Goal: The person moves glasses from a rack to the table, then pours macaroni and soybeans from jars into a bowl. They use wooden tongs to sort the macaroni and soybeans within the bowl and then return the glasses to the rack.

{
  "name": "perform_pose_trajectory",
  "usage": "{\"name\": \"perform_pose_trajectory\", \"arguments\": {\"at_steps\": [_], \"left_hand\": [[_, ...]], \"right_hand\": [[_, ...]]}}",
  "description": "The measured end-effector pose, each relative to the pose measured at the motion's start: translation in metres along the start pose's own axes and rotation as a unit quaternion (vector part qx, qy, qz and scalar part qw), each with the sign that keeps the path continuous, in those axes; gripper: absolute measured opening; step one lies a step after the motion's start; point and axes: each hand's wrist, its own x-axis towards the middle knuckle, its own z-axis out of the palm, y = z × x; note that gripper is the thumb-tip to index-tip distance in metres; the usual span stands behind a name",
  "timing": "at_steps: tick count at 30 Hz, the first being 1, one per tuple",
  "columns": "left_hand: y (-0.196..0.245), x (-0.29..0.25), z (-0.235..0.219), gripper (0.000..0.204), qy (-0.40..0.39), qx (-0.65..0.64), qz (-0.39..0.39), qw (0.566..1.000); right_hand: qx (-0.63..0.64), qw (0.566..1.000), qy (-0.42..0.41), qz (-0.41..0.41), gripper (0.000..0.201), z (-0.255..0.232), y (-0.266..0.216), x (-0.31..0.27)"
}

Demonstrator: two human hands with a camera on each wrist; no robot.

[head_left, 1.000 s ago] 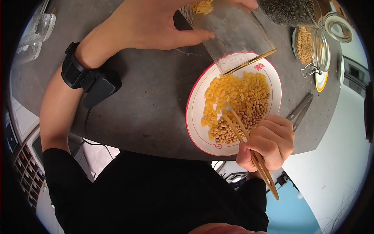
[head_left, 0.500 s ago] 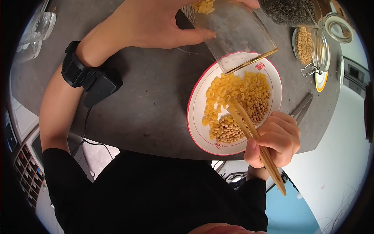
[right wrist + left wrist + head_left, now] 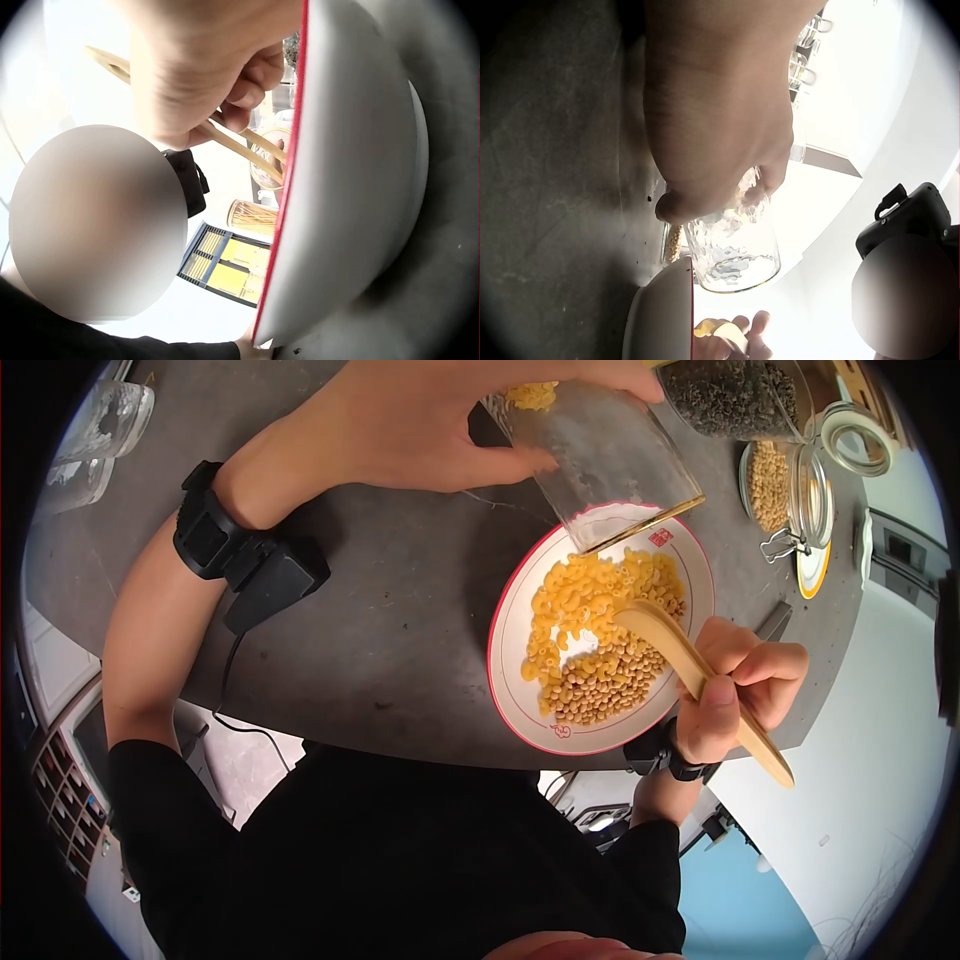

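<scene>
In the head view the left hand [image 3: 420, 430] grips a clear glass [image 3: 620, 470] tilted on its side, its gold rim over the far edge of a red-rimmed bowl [image 3: 510, 690]. Some yellow macaroni lies deep in the glass. More macaroni [image 3: 590, 595] fills the bowl's far part, with round tan beans [image 3: 600, 685] in the near part. Wooden tongs [image 3: 690, 660] are pinched in the right hand [image 3: 745, 680], their tips over the macaroni; whether they hold a piece cannot be told. The left wrist view shows the glass [image 3: 735, 255] beyond the bowl's side [image 3: 660, 315].
At the back right are a container of dark dried bits [image 3: 730, 400] and an open clip jar of beans [image 3: 770, 485]. Partly hidden scissors [image 3: 775, 622] lie right of the bowl. Glasses [image 3: 120, 425] stand at the far left, and a cable [image 3: 228, 680] hangs over the table edge.
The right hand has moved right and away from the body, turning the tongs, whose tips have shifted from near the beans to over the macaroni. The left hand keeps its grip on the glass.
</scene>
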Motion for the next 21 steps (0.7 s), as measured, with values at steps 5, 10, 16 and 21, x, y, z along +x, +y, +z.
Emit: {"name": "perform_pose_trajectory", "arguments": {"at_steps": [5,10,16,21], "left_hand": [[-0.002,-0.004,0.001,0.064,0.014,-0.012,0.003,1.0],[-0.003,-0.001,0.0,0.062,-0.005,0.008,0.0,1.0],[0.007,0.002,-0.01,0.057,-0.048,0.019,-0.036,0.998],[0.004,0.001,-0.009,0.055,-0.043,0.021,-0.026,0.999]], "right_hand": [[0.024,0.999,0.042,0.006,0.021,0.006,0.002,0.01],[0.049,0.997,0.062,0.019,0.032,0.022,-0.008,0.021],[-0.105,0.994,0.017,-0.013,0.034,0.005,0.007,0.004],[-0.235,0.961,-0.095,-0.111,0.028,0.01,0.01,0.012]]}}
